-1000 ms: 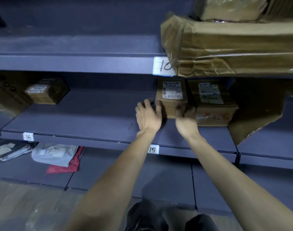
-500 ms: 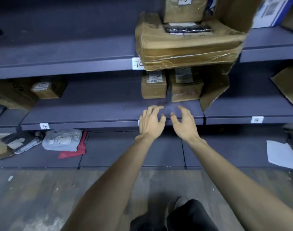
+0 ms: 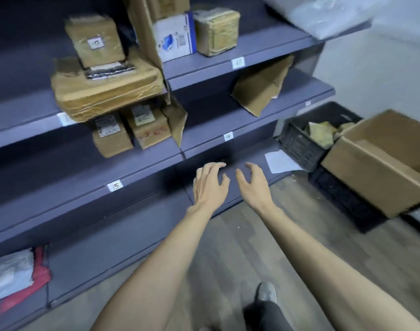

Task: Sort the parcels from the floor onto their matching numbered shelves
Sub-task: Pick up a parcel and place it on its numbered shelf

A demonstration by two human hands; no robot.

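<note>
Small parcel (image 3: 112, 137) standing on the shelf (image 3: 142, 163) tagged 5 (image 3: 115, 185), touching a second parcel (image 3: 148, 126) on its right, under a large flat box (image 3: 104, 91). Left hand (image 3: 210, 185) and right hand (image 3: 254, 185) side by side, empty, fingers spread and loosely bent, in front of the lower shelf edge. Step in hand, by judgement: fetching the next parcel (read its number before lifting; carry with both palms). Open carton (image 3: 381, 168) and black crate (image 3: 299, 142) at right on a wood-look floor (image 3: 228, 247); pale wall (image 3: 371, 72) behind.
</note>
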